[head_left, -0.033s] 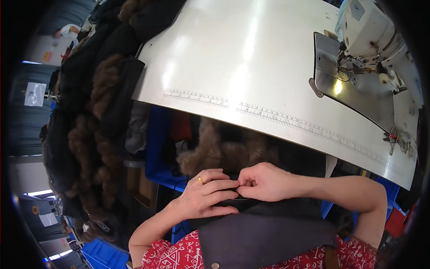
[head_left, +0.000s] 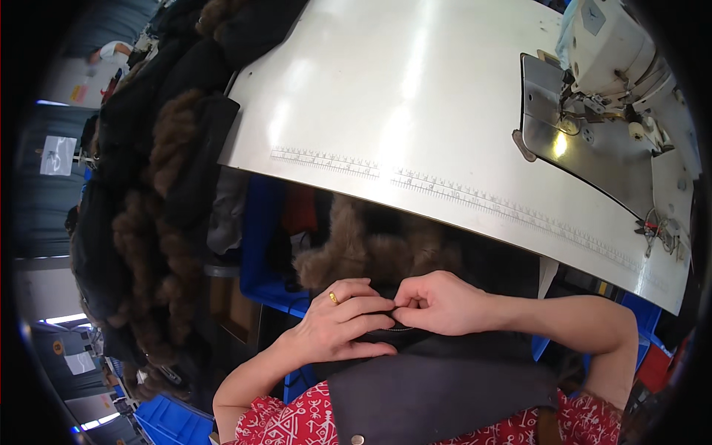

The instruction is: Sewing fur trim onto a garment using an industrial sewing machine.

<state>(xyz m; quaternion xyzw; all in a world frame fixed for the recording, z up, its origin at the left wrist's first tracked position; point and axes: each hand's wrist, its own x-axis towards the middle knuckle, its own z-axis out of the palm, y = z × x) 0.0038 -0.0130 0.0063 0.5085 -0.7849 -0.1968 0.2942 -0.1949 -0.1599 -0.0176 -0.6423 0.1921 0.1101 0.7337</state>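
A black garment [head_left: 426, 345] with fur trim [head_left: 378, 258] lies across my lap, and a curved stretch of zipper [head_left: 400, 328] shows between my hands. My left hand [head_left: 337, 320], with a gold ring on one finger, holds the cloth beside the zipper, its fingers slightly bent. Thumb and index finger of my right hand [head_left: 441, 302] are pinched together on the garment by the zipper, its other fingers curled. The fingertips of both hands almost meet. Whatever small part lies inside the right pinch is hidden.
Ahead is a white worktable [head_left: 356, 96] with a printed ruler along its near edge. A sewing machine [head_left: 612, 59] stands at its right. Dark fur-trimmed garments [head_left: 178, 148] are piled at the left. Blue bins [head_left: 259, 245] sit below, and a person [head_left: 115, 52] is far off.
My right forearm and elbow have shifted very slightly. Both hands stay at the same spot on the garment.
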